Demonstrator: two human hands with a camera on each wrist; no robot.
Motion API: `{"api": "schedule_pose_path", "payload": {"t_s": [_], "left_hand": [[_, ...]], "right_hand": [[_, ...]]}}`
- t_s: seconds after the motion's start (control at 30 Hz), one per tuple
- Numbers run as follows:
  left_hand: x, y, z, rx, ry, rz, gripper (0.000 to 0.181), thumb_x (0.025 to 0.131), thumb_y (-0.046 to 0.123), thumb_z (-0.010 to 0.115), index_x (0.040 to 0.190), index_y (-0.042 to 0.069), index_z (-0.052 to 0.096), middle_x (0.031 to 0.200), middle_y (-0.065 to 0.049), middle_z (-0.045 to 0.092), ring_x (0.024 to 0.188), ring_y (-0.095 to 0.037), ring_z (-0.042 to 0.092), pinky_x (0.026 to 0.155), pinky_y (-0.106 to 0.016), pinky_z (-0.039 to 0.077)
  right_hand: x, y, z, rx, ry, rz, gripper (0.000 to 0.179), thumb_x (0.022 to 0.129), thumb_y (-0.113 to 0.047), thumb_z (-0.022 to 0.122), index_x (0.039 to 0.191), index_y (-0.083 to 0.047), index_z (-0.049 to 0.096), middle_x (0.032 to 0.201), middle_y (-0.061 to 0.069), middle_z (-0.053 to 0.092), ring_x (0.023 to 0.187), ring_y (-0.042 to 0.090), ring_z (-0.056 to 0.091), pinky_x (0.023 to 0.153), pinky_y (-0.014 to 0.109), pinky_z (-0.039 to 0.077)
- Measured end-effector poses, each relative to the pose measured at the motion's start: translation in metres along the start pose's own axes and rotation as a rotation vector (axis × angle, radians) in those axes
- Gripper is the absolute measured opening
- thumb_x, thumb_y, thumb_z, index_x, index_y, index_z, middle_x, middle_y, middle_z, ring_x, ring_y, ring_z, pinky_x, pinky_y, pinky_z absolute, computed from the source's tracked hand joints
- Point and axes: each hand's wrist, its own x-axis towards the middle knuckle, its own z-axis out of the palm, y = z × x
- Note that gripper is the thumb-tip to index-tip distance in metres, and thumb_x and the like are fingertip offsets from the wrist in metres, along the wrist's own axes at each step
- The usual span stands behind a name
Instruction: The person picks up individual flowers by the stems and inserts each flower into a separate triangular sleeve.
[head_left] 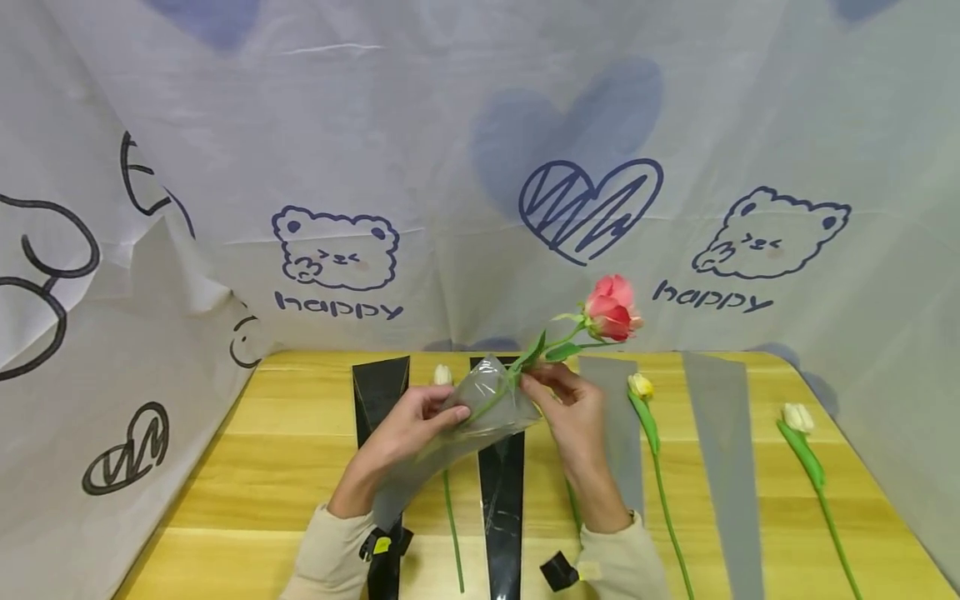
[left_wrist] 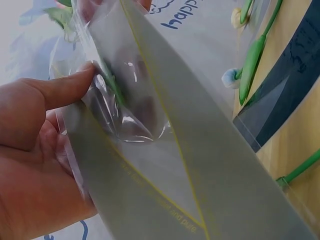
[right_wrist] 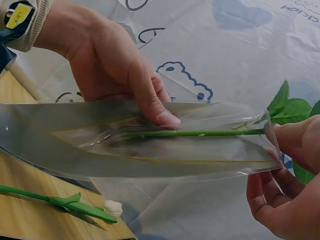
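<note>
A pink-red rose [head_left: 611, 308] slants up to the right, its green stem [right_wrist: 200, 133] lying inside a clear-and-grey flower sleeve [left_wrist: 235, 165] with gold lines. My left hand [head_left: 408, 425] grips the sleeve partway along, thumb on top and fingers beneath. At the sleeve's mouth, my right hand [head_left: 573, 408] pinches the rose's stem between thumb and fingers, close against the film's edge. The stem's lower end stops within the sleeve, above its narrow part. In the left wrist view the bloom is mostly cut off by the frame.
On the wooden table [head_left: 300, 467] lie black sleeves [head_left: 502, 500], grey sleeves [head_left: 720, 450] and artificial tulips, including a yellow tulip [head_left: 640, 385] and a white tulip [head_left: 798, 417] on the right. Another white tulip [head_left: 443, 375] lies behind the left hand. A printed cloth [head_left: 450, 167] hangs at the back.
</note>
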Motion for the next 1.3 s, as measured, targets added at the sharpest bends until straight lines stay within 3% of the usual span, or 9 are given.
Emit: {"api": "schedule_pose_path", "payload": {"t_s": [0.17, 0.4, 0.6, 0.77, 0.87, 0.97, 1.17, 1.3], "left_hand": [[-0.001, 0.003, 0.001, -0.005, 0.027, -0.002, 0.012, 0.101, 0.011, 0.067, 0.093, 0.001, 0.066, 0.082, -0.004, 0.058, 0.071, -0.017, 0.051, 0.062, -0.023, 0.043], [0.0, 0.004, 0.005, -0.054, 0.01, -0.013, 0.011, 0.101, 0.01, 0.067, 0.103, -0.001, 0.068, 0.085, -0.005, 0.062, 0.071, -0.017, 0.053, 0.061, -0.024, 0.042], [0.001, 0.005, 0.006, -0.071, 0.022, 0.013, 0.012, 0.101, 0.006, 0.066, 0.107, -0.004, 0.067, 0.086, -0.007, 0.064, 0.071, -0.016, 0.059, 0.062, -0.025, 0.047], [0.001, 0.003, 0.006, -0.139, 0.059, 0.004, 0.019, 0.101, 0.005, 0.065, 0.116, -0.007, 0.067, 0.09, -0.012, 0.07, 0.073, -0.016, 0.063, 0.066, -0.026, 0.051], [0.001, 0.002, 0.005, -0.148, 0.095, 0.0, 0.014, 0.101, 0.004, 0.065, 0.11, -0.007, 0.067, 0.084, -0.009, 0.065, 0.072, -0.015, 0.058, 0.065, -0.024, 0.046], [0.001, 0.001, 0.003, -0.153, 0.107, -0.022, 0.012, 0.1, 0.004, 0.065, 0.106, -0.006, 0.066, 0.082, -0.006, 0.06, 0.071, -0.015, 0.053, 0.065, -0.025, 0.042], [0.0, 0.001, -0.001, -0.207, 0.049, -0.062, 0.019, 0.101, 0.004, 0.064, 0.115, -0.009, 0.065, 0.088, -0.004, 0.065, 0.074, -0.012, 0.059, 0.066, -0.024, 0.048], [0.0, 0.001, 0.0, -0.229, 0.003, -0.061, 0.02, 0.101, 0.004, 0.064, 0.115, -0.011, 0.064, 0.089, -0.002, 0.066, 0.074, -0.009, 0.061, 0.067, -0.023, 0.05]], "right_hand": [[0.0, -0.001, 0.002, -0.065, -0.036, -0.013, 0.01, 0.082, 0.014, 0.077, 0.091, 0.012, 0.074, 0.092, 0.004, 0.072, 0.094, 0.016, 0.069, 0.083, 0.025, 0.055], [-0.003, 0.001, 0.002, -0.19, -0.061, 0.007, 0.008, 0.083, 0.015, 0.075, 0.091, 0.015, 0.074, 0.093, 0.018, 0.073, 0.103, 0.013, 0.066, 0.091, 0.025, 0.053], [-0.004, 0.002, 0.002, -0.205, -0.097, 0.009, 0.007, 0.085, 0.016, 0.073, 0.092, 0.015, 0.074, 0.098, 0.024, 0.072, 0.097, 0.01, 0.066, 0.085, 0.026, 0.055], [-0.003, 0.001, -0.002, -0.195, -0.149, 0.026, 0.014, 0.087, 0.011, 0.074, 0.1, 0.014, 0.074, 0.105, 0.023, 0.073, 0.099, 0.011, 0.067, 0.083, 0.025, 0.055], [0.0, -0.003, -0.01, -0.125, -0.182, 0.084, 0.02, 0.091, 0.004, 0.074, 0.109, 0.013, 0.072, 0.108, 0.015, 0.073, 0.099, 0.014, 0.068, 0.083, 0.028, 0.056], [0.003, -0.007, -0.021, -0.016, -0.152, 0.138, 0.025, 0.095, 0.0, 0.072, 0.117, 0.011, 0.069, 0.111, 0.008, 0.072, 0.098, 0.015, 0.069, 0.086, 0.033, 0.057], [0.01, -0.012, -0.031, 0.211, -0.008, 0.148, 0.024, 0.099, 0.006, 0.062, 0.117, -0.006, 0.071, 0.114, 0.004, 0.069, 0.1, 0.015, 0.067, 0.091, 0.034, 0.056], [0.011, -0.014, -0.034, 0.313, -0.063, 0.13, 0.035, 0.099, 0.012, 0.056, 0.115, -0.014, 0.074, 0.121, 0.004, 0.07, 0.107, 0.015, 0.066, 0.091, 0.032, 0.055]]}}
